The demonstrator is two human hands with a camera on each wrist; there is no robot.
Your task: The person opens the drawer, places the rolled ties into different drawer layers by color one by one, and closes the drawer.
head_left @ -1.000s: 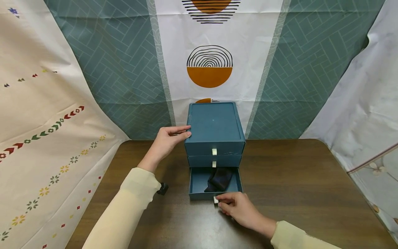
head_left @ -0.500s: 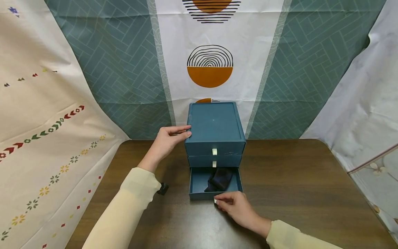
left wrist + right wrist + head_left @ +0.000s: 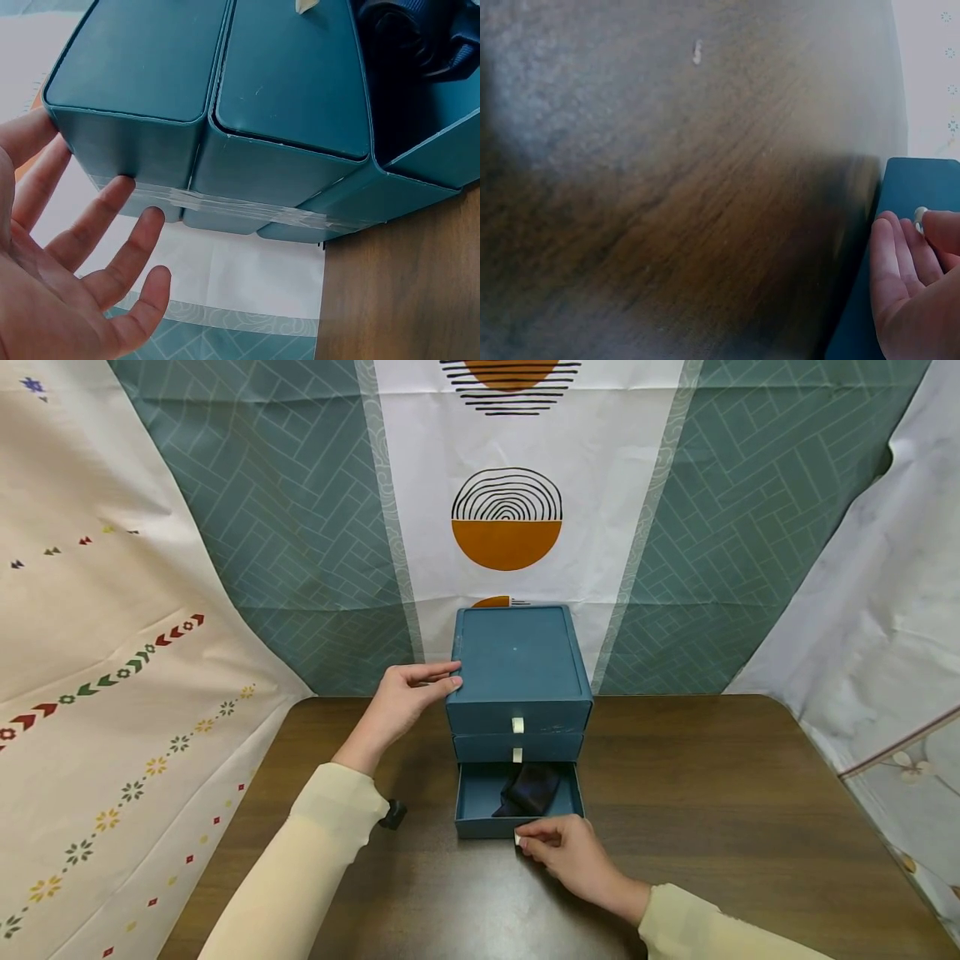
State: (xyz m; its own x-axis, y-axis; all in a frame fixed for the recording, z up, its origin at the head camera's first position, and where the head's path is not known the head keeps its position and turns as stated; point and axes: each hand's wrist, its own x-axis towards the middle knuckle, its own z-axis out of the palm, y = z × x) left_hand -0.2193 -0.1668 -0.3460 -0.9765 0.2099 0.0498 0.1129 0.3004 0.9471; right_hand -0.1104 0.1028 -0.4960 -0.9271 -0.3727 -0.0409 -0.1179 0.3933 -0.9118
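A blue three-drawer box (image 3: 517, 660) stands on the table, its bottom drawer (image 3: 472, 802) pulled out and the two upper drawers closed. Inside the bottom drawer lies a bunched dark cloth (image 3: 531, 789), showing ribbed and rolled in the left wrist view (image 3: 405, 34). My left hand (image 3: 405, 693) rests its fingertips along the box's upper left edge; its fingers look spread and mostly straight in the left wrist view. At the front, my right hand (image 3: 570, 856) pinches the small white drawer knob (image 3: 919, 216) between thumb and fingers.
The brown wooden table (image 3: 720, 827) extends to both sides of the box. Patterned cloth (image 3: 300, 527) hangs close behind it, and pale cloths hang left and right. A small black object (image 3: 393, 815) shows beside the left cuff. Clear tape (image 3: 225, 204) runs across the box's side.
My right thumb has moved in over the knob, which was more exposed a second ago. The bottom drawer's front sits very slightly farther back. My left hand has stayed in place.
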